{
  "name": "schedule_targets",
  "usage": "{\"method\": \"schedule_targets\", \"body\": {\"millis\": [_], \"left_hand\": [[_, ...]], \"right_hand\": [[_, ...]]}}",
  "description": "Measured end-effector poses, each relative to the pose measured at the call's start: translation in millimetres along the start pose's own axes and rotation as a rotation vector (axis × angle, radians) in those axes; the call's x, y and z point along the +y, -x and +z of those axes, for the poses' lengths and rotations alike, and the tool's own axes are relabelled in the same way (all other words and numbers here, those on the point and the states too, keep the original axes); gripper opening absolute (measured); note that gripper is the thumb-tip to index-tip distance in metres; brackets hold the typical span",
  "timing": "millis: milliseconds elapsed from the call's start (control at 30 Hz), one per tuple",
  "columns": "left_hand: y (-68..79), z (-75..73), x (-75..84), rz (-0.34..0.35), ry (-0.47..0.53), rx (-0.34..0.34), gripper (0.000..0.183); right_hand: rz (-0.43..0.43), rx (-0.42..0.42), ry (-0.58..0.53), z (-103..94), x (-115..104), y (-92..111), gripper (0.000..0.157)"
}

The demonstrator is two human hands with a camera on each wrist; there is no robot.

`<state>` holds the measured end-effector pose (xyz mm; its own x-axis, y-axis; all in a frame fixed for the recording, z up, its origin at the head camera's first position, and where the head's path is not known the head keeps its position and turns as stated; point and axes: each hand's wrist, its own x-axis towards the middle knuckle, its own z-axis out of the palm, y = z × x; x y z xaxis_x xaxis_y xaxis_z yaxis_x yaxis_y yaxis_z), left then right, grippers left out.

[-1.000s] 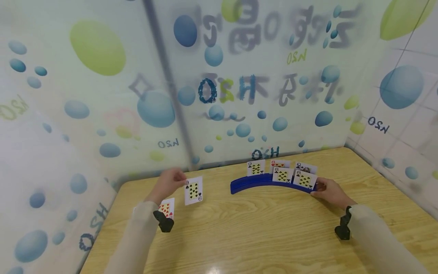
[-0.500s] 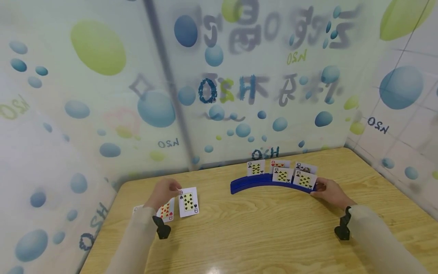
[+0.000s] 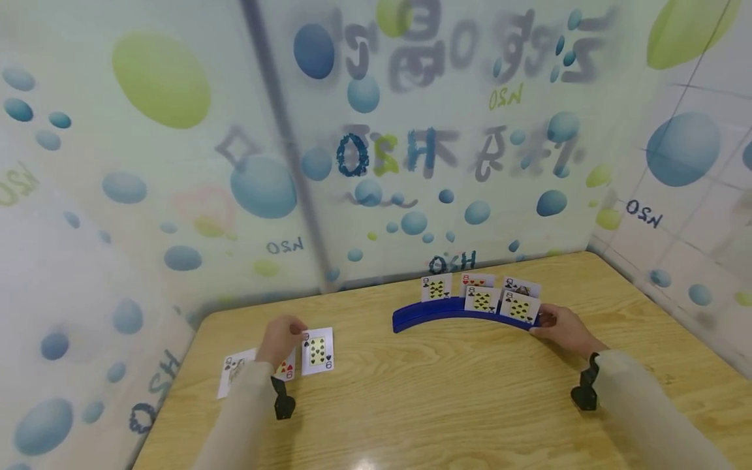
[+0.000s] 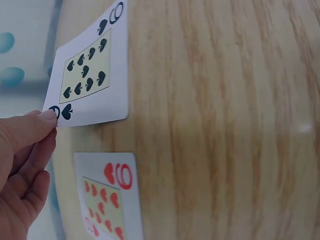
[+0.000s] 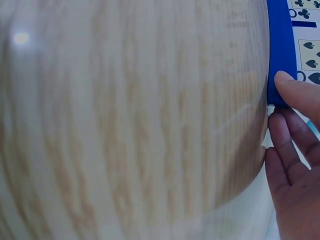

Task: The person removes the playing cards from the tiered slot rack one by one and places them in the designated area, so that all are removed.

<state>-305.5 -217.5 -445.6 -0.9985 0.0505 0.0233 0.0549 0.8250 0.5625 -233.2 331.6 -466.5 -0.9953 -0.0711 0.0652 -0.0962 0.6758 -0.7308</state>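
My left hand (image 3: 282, 341) pinches a nine of spades (image 3: 318, 352) by one corner, thumb on its face. In the left wrist view that card (image 4: 85, 70) is slightly bent and tilted, its free edge close over the table. Beside it lies a nine of hearts (image 4: 105, 200), which my left hand partly hides in the head view. Farther left is a queen (image 3: 234, 372), partly behind the sleeve. My right hand (image 3: 565, 329) grips the right end of a curved blue card holder (image 3: 431, 314); the right wrist view shows the thumb on top of the holder (image 5: 281, 45) and fingers below.
Several playing cards stand in the holder in two rows, among them a black-suited card (image 3: 437, 287) at the back left, a red card (image 3: 477, 281) and a queen (image 3: 521, 287). The wooden table (image 3: 411, 405) meets a patterned wall covering (image 3: 376, 215) behind.
My left hand has brought the nine of spades left and down, next to the nine of hearts. The queen at left shows more now. My right hand keeps its grip on the holder.
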Motion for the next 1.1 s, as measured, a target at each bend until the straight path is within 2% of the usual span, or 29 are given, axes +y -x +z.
{"method": "schedule_targets", "body": {"millis": [133,367,767,1100], "left_hand": [[0.1,5.7,-4.3,-0.008,-0.025,0.013,0.011],[2.0,11.4,-8.9,0.025,-0.034,0.038,0.009],[2.7,12.7,-4.6,-0.034,-0.029,-0.005,0.007],[4.3,12.7,-3.0,-0.012,-0.051,0.000,0.010]], "right_hand": [[0.005,0.000,-0.006,1.6,1,-1,0.046],[0.004,0.003,-0.008,2.3,1,-1,0.045],[0.010,0.002,-0.012,2.7,2,-1,0.047],[0.004,0.009,0.001,2.7,1,0,0.045]]}}
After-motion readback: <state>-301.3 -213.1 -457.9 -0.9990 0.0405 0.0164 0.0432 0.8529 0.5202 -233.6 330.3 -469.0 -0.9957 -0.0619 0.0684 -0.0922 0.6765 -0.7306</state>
